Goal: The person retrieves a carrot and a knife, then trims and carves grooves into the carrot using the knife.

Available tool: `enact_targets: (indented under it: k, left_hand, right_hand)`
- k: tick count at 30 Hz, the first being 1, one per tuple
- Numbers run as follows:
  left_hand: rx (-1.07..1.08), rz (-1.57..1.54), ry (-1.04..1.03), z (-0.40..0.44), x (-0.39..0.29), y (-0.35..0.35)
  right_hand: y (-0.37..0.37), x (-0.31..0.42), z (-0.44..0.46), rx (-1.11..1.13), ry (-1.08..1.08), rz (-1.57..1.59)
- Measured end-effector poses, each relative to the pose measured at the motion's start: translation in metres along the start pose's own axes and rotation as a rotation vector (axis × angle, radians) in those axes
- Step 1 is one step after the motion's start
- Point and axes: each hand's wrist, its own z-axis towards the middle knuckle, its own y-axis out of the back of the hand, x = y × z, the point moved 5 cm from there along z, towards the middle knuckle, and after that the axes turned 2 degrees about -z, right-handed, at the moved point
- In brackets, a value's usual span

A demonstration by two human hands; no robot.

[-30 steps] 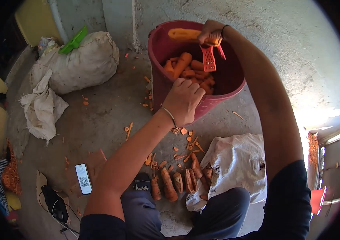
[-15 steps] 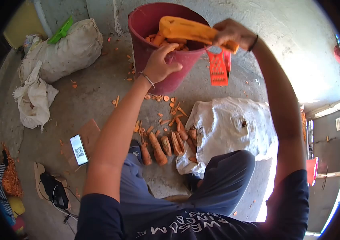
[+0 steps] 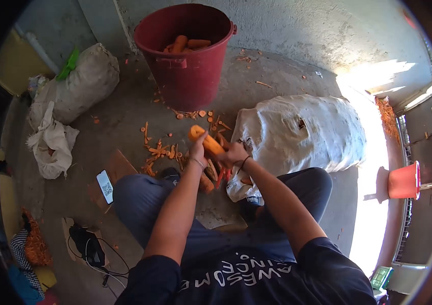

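Left hand (image 3: 197, 150) grips a carrot (image 3: 212, 145), held above the floor (image 3: 122, 117). Right hand (image 3: 234, 153) at its near end, red tool (image 3: 220, 178) below; cannot tell which it grasps. Red bucket (image 3: 190, 81) stands near the floor's far edge.

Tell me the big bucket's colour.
The big bucket is dark red; it shows best in the head view.

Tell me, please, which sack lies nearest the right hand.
The white sack with the dark spot, beside the right hand; the sack under the green object lies farther off, left.
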Motion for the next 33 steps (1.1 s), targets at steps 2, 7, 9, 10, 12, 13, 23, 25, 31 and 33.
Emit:
enact_targets:
  k: [2, 7, 9, 10, 12, 13, 23, 25, 31, 33]
  left_hand:
    - [-0.084, 0.033, 0.000, 0.007, 0.016, 0.023]
    - [-0.125, 0.132, -0.043, 0.018, 0.039, 0.028]
    - [-0.188, 0.228, -0.131, 0.009, 0.035, 0.022]
    - [-0.197, 0.235, -0.121, 0.017, 0.038, 0.032]
    - [-0.236, 0.336, -0.199, 0.032, 0.038, 0.051]
    - [-0.158, 0.266, -0.125, 0.033, 0.040, 0.057]
    - [-0.162, 0.032, -0.126, 0.030, -0.014, 0.082]
    - [-0.110, -0.015, -0.191, 0.019, -0.037, 0.065]
    - [0.122, -0.014, -0.192, 0.002, -0.085, 0.006]
    - [0.253, 0.049, -0.102, -0.031, -0.097, -0.041]
  right_hand:
    - [-0.027, -0.024, 0.004, 0.088, 0.036, 0.010]
    - [-0.047, -0.063, -0.005, -0.057, 0.061, 0.186]
    - [-0.054, -0.084, -0.002, 0.035, -0.039, 0.064]
    - [-0.059, -0.094, 0.003, 0.041, -0.049, 0.073]
    - [-0.061, -0.124, 0.009, -0.116, -0.191, 0.020]
    - [-0.067, -0.146, 0.019, -0.173, -0.208, -0.078]
    - [-0.055, -0.250, 0.125, -0.048, -0.023, 0.063]
    - [-0.005, -0.156, 0.097, 0.016, -0.155, 0.853]
    - [0.116, 0.060, 0.051, 0.129, 0.019, 1.194]
    - [0.138, 0.096, 0.047, 0.335, 0.157, 0.755]
